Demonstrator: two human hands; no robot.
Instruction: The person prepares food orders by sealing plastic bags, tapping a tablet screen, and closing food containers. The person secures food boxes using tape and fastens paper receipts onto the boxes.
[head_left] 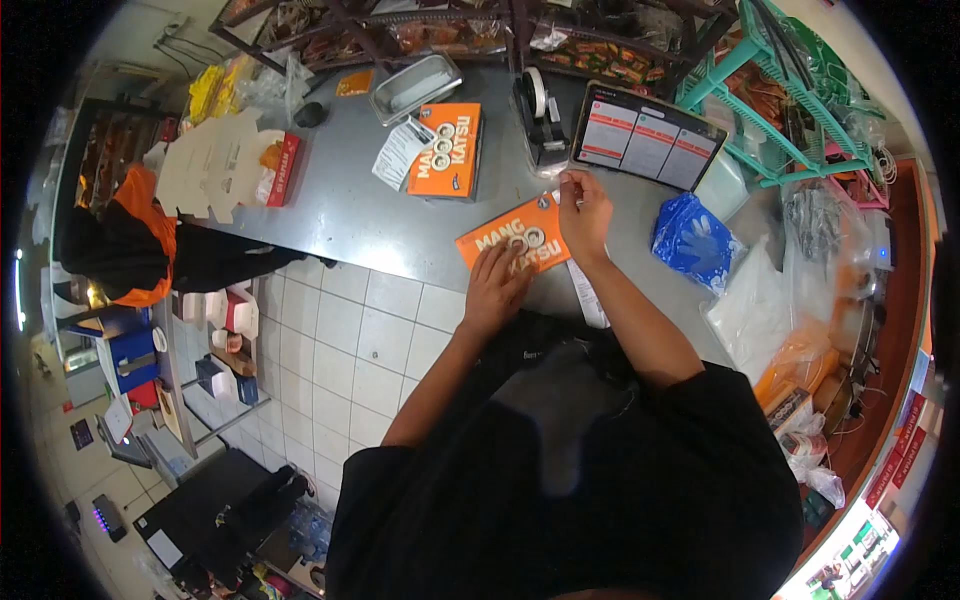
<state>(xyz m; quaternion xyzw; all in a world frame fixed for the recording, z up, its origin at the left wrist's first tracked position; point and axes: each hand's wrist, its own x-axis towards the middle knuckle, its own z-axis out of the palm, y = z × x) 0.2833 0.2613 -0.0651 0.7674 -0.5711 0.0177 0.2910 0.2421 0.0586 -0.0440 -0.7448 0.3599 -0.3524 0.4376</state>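
Observation:
An orange printed food box [545,222] lies tilted near the counter's front edge. My left hand [497,288] rests on its lower left part, fingers stretched over the lid. My right hand [585,212] is at the box's upper right corner, close to the black tape dispenser [540,130]. Its thumb and index finger are pinched together near the dispenser's front; what they hold, if anything, is too small to make out. A white paper slip [588,293] sticks out below the box, partly behind my right forearm.
Another orange box [462,150] with a receipt [402,150] stands behind, beside a metal tray [415,88]. A tablet [648,137] and a blue glove pack [693,243] are at right. An open carton [225,165] sits left, near a person in black and orange [150,235].

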